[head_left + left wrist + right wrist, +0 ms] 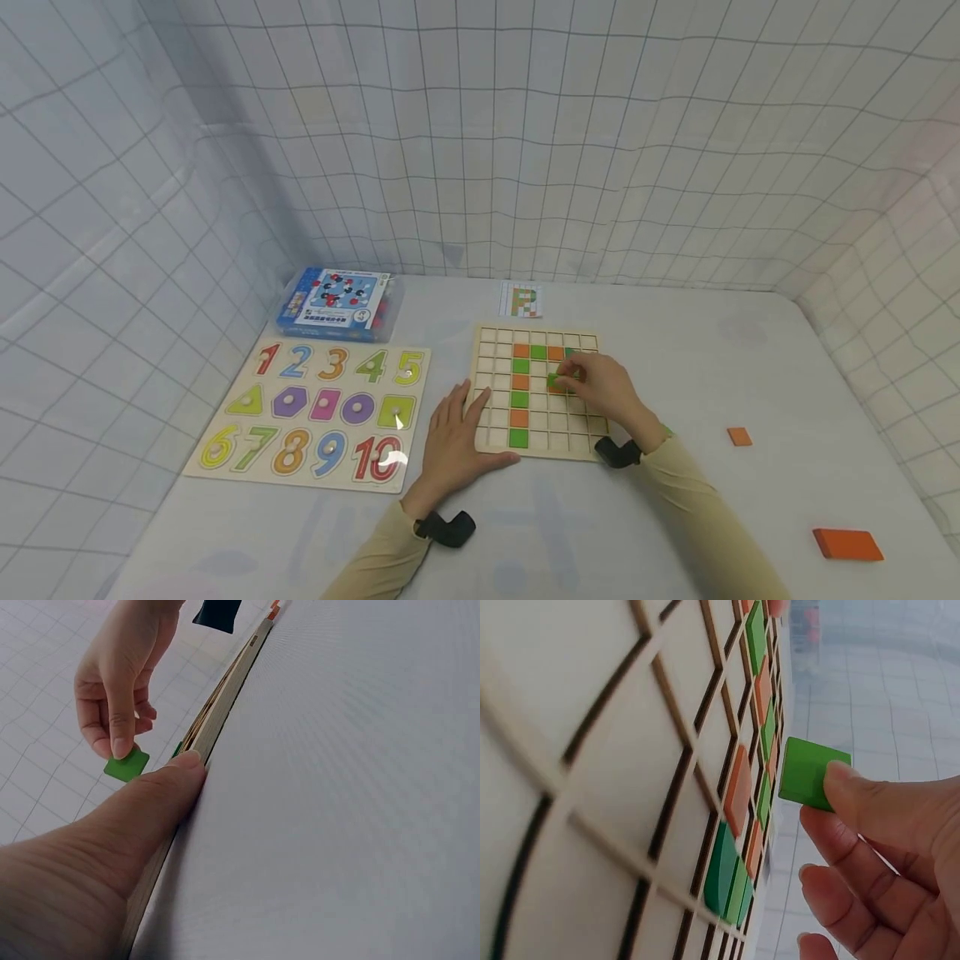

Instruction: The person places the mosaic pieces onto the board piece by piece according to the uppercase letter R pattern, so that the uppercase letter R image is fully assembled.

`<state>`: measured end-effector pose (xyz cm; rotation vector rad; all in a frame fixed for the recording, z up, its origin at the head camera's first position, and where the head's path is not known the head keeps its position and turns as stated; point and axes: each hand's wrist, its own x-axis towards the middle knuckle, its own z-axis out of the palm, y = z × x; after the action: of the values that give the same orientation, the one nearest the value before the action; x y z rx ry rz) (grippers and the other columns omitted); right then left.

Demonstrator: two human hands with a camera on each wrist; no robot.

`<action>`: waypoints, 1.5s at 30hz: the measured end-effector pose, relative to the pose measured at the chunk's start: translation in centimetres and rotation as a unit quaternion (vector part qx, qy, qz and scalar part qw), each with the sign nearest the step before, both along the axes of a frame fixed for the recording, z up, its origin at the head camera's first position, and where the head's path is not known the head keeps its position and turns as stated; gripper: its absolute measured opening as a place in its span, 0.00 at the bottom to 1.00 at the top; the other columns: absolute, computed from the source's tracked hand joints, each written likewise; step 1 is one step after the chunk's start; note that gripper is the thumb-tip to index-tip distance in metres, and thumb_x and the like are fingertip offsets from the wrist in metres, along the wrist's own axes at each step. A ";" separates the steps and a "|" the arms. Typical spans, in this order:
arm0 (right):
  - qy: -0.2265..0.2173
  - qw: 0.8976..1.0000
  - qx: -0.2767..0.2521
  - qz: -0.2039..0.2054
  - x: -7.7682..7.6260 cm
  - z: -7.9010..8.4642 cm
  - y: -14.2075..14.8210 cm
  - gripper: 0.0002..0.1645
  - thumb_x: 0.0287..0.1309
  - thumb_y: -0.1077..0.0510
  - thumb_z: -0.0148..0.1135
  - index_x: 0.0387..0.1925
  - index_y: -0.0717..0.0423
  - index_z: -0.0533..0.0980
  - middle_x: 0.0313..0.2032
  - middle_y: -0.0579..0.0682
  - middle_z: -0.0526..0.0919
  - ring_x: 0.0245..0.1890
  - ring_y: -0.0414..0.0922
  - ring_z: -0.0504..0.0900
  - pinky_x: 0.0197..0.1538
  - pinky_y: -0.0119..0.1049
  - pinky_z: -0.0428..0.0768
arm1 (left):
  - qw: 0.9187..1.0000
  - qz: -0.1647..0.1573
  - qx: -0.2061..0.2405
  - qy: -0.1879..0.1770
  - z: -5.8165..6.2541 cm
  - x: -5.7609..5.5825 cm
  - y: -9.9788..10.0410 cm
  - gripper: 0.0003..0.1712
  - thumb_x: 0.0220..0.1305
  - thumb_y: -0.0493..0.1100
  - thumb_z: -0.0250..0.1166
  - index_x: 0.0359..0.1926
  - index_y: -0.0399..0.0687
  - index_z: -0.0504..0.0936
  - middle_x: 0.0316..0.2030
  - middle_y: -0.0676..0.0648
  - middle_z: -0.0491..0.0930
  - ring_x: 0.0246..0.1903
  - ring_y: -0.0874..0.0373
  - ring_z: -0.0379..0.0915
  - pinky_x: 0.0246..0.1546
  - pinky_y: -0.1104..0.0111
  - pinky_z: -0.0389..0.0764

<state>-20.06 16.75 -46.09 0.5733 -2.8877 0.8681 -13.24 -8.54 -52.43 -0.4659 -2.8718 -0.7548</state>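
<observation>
My right hand [606,387] pinches a green square tile [804,772] between thumb and fingers, above the wooden grid board [495,433]. In the left wrist view, that tile [126,765] is held by one edge. Orange and green tiles alternate down a column on the board, from an orange tile [521,350] to a green tile [518,438]. More tiles run right along an upper row; my right hand partly hides that side. My left hand [453,446] rests at the board's front left corner, fingers spread, its thumb [161,787] along the front edge.
A small pattern card [521,300] lies behind the board. To the left are a number and shape puzzle board [300,475] and a blue boxed set [337,304]. On the right lie a loose orange tile [739,437] and an orange block [849,545].
</observation>
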 end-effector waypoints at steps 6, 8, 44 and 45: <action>-0.025 1.000 0.001 0.005 -0.7 -0.2 -1.2 0.07 0.56 0.53 0.68 0.32 0.51 0.81 0.29 0.43 0.82 0.23 0.39 0.71 0.27 0.35 0.70 | 1.000 0.002 0.000 -0.003 -0.2 0.0 0.0 0.62 0.39 0.76 0.67 0.71 0.51 0.59 0.71 0.40 0.48 0.69 0.46 0.42 0.66 0.52 0.46; -0.033 0.999 0.000 0.008 -0.7 -0.1 -1.4 0.07 0.56 0.53 0.68 0.32 0.51 0.81 0.29 0.43 0.81 0.23 0.39 0.70 0.26 0.35 0.70 | 1.000 0.002 0.001 -0.002 -0.2 0.0 0.0 0.62 0.39 0.76 0.67 0.71 0.51 0.60 0.71 0.40 0.48 0.69 0.46 0.42 0.66 0.52 0.46; 0.045 0.993 0.096 0.052 -0.1 -1.3 -1.8 0.12 0.55 0.55 0.68 0.41 0.54 0.84 0.34 0.47 0.76 0.33 0.44 0.66 0.35 0.39 0.67 | 1.000 0.002 0.003 0.007 0.2 0.2 0.0 0.61 0.39 0.74 0.69 0.70 0.49 0.61 0.70 0.39 0.50 0.68 0.43 0.43 0.65 0.49 0.48; 0.045 0.993 0.093 0.054 0.0 -1.3 -1.8 0.12 0.55 0.55 0.68 0.42 0.54 0.84 0.34 0.47 0.76 0.33 0.44 0.66 0.35 0.39 0.66 | 1.000 0.002 0.003 0.004 0.3 0.3 0.1 0.61 0.39 0.74 0.69 0.70 0.49 0.61 0.70 0.39 0.50 0.69 0.44 0.43 0.65 0.49 0.48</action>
<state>-20.02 14.99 -47.38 0.7700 -2.8968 0.5705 -12.99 -8.48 -52.14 -0.4620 -2.8624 -0.7587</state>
